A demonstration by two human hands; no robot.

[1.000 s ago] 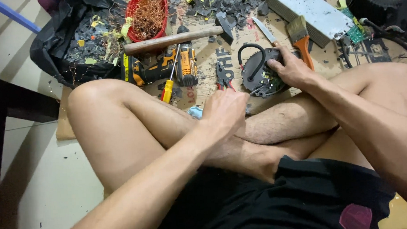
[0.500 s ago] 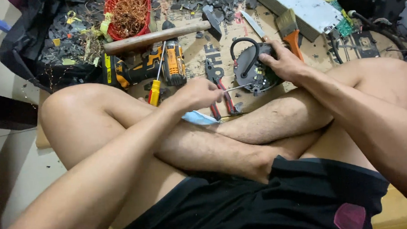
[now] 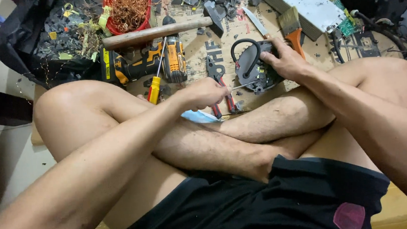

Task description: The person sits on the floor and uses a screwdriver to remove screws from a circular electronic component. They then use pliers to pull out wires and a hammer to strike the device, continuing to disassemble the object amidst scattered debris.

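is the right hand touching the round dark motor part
Touching. The head view shows the right hand laid over the right edge of the round dark motor part, fingers curled onto it with no gap, holding it on the cardboard.

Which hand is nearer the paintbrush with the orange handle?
The right hand: it grips the dark round part just below the paintbrush. The left hand is farther off, lower left, holding a thin tool.

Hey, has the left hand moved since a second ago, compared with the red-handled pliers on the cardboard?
Yes. The left hand earlier rested on the crossed shin, nearer the body than the red-handled pliers. Now it is forward beside them, pointing a thin metal tool at the dark round part.
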